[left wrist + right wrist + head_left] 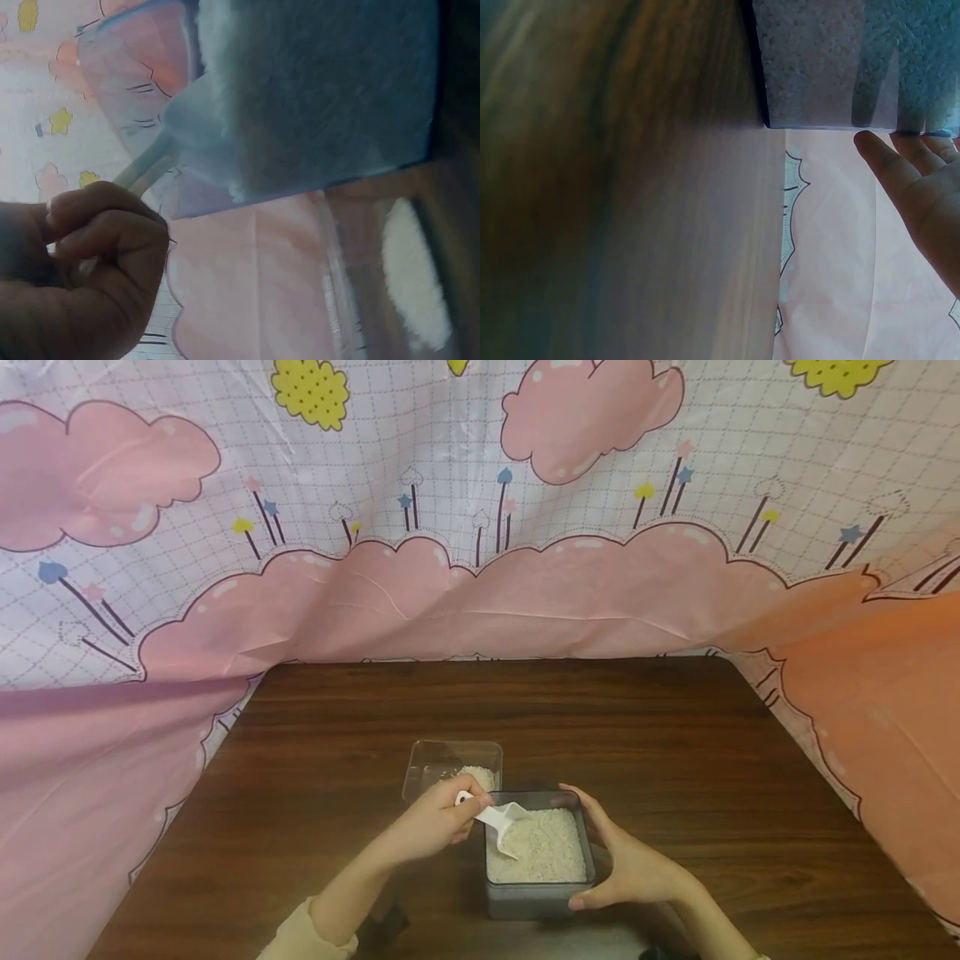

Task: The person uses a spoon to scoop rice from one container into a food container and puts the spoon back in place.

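Observation:
A white plastic scoop [501, 817] is pinched by its handle in my left hand [438, 818]. The scoop's bowl dips into the rice [546, 847] in a grey see-through square container [536, 897]. In the left wrist view, the curled fingers of that hand close round the scoop's handle, and the bowl touches the rice, seen through the container's wall. My right hand [633, 864] holds the container at its right side, thumb at the near corner and fingers at the far one. The right wrist view shows its fingertips [866, 142] against the container wall.
A clear shallow plastic box [453, 747] with a small heap of rice [478, 777] stands just beyond the left hand. Both containers are on a dark wooden table [337, 718]. A patterned cloth [450, 602] hangs behind the table and along its sides.

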Action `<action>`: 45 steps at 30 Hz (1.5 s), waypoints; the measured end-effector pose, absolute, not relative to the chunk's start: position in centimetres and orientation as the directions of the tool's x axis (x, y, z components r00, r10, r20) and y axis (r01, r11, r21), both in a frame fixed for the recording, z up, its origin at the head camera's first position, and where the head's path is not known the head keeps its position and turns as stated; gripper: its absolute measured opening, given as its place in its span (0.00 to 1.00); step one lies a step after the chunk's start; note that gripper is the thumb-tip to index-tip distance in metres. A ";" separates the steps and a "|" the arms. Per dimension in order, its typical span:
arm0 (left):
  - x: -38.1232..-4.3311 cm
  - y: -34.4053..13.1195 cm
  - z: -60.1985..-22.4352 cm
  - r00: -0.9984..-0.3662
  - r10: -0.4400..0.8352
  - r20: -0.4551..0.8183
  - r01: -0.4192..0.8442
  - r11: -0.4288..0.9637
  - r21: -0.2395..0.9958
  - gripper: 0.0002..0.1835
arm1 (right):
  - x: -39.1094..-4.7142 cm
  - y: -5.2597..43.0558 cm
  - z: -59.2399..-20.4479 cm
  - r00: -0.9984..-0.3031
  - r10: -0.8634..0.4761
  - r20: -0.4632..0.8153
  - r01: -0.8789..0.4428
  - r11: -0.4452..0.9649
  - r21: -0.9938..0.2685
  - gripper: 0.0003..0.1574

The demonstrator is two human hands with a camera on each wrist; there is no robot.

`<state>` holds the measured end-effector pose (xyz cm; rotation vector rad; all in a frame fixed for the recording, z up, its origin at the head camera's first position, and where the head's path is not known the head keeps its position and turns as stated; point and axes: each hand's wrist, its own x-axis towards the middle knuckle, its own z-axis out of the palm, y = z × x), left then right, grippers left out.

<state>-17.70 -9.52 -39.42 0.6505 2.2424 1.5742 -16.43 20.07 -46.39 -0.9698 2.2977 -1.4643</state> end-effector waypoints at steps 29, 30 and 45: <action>-15.4 -9.7 -43.7 -0.908 0.419 -0.015 -0.165 -0.323 0.932 0.09 | -16.6 20.2 -46.4 -0.715 -0.678 0.173 -0.426 0.225 -0.876 0.79; -15.3 -9.7 -43.9 -0.906 0.424 -0.005 -0.163 -0.337 0.927 0.09 | -16.6 20.2 -46.4 -0.717 -0.677 0.168 -0.422 0.228 -0.878 0.79; -15.1 -10.2 -44.6 -0.856 0.475 0.203 -0.113 -0.555 0.824 0.14 | -16.6 20.3 -46.5 -0.727 -0.675 0.126 -0.377 0.238 -0.895 0.78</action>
